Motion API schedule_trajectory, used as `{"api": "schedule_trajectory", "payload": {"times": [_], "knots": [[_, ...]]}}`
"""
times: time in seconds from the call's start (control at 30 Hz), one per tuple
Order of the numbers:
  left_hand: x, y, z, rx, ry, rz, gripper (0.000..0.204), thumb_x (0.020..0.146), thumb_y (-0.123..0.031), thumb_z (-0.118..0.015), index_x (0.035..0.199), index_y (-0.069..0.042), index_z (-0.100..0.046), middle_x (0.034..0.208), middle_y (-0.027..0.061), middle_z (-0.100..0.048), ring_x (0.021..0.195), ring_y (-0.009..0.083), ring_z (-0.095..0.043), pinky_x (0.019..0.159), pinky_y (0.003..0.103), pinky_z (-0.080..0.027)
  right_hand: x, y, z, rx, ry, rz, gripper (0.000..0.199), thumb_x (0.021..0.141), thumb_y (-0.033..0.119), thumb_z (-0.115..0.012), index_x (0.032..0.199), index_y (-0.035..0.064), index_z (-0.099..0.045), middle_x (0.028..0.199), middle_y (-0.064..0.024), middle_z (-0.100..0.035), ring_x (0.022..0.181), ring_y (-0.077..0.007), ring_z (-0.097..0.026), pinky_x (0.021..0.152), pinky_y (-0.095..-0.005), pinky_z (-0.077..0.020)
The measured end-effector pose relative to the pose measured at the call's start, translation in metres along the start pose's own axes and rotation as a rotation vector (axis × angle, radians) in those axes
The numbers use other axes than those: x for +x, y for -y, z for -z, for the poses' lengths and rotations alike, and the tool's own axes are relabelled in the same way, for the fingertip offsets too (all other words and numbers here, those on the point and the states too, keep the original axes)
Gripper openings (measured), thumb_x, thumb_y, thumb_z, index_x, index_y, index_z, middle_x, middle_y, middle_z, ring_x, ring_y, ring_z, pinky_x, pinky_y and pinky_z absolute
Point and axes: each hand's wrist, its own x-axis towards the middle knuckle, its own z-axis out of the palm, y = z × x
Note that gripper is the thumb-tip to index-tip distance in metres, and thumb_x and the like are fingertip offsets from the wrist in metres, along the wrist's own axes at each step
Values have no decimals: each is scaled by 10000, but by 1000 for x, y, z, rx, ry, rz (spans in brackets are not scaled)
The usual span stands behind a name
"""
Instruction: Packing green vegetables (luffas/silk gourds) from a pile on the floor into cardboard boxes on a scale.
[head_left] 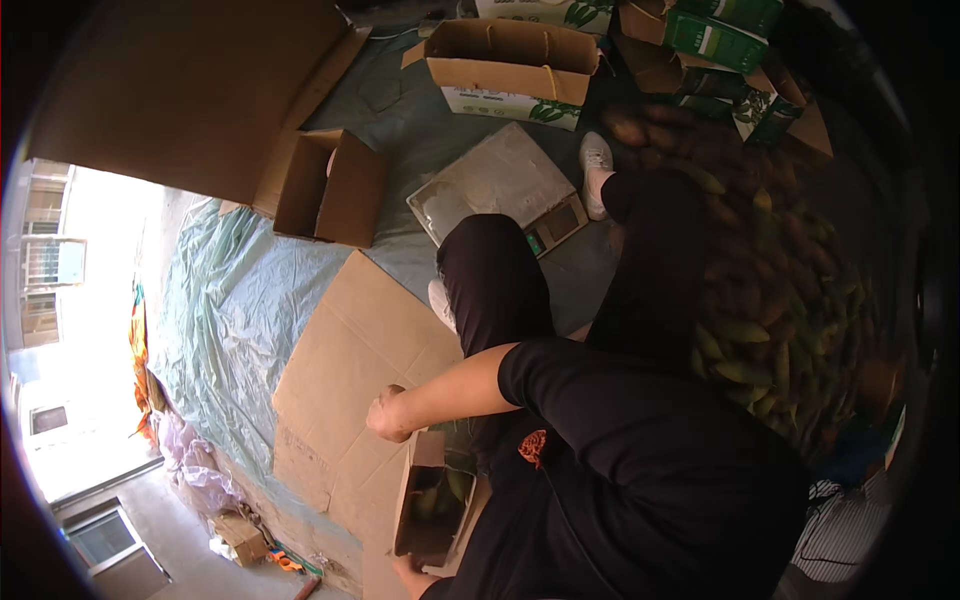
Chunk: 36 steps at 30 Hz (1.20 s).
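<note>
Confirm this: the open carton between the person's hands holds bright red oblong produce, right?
Not quite: the oblong produce is green, as the head view shows; it lies in the open carton between right hand and left hand.

We see brown on the small box (429, 449), green on its produce (440, 497), tan on the flat cardboard sheet (350, 350), blue-green on the plastic sheeting (225, 290), green leafy print on a white carton (505, 104), black on our shirt (650, 450), and white on our shoes (595, 153).
</note>
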Motion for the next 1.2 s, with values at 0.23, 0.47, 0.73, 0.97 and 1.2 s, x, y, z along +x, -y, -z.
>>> {"api": "schedule_trajectory", "payload": {"times": [0.23,0.47,0.73,0.97,1.2], "knots": [[-19,-116,29,-465,-476,-264,234,884,-164,-552,980,45,-601,829,150,-628,735,263,-601,665,375,-493,-119,-100,85,249,-578,-110,253,814,289,-590,933,87,-684,946,-114,-676,901,-286,-645,780,-392,-505],[-84,-306,57,-517,-692,-1049,252,908,-151,-548,1051,53,-581,946,140,-631,872,244,-589,785,324,-475,-289,-221,75,519,-1177,-327,178,796,208,-607,848,53,-675,785,-98,-671,747,-244,-646,680,-344,-488],[-309,-530,-35,-104,-320,-1807,146,826,-39,-595,959,-2,-643,944,126,-644,893,291,-608,809,374,-469,-439,-337,17,760,-1667,-679,204,797,170,-633,928,15,-656,785,-99,-664,666,-202,-635,612,-313,-501],[-424,-600,-122,182,-133,-2094,172,780,-65,-636,948,-27,-645,926,158,-633,901,338,-597,796,399,-466,-522,-390,13,1079,-1952,-777,349,848,117,-618,1173,37,-523,857,-58,-561,601,-127,-556,457,-255,-431],[-436,-611,-154,384,-281,-2204,172,748,-62,-660,919,-57,-645,932,132,-632,899,340,-585,818,409,-449,-548,-447,52,1182,-2081,-785,556,867,182,-618,1367,123,-380,930,-58,-570,702,-156,-583,584,-332,-486]]}}
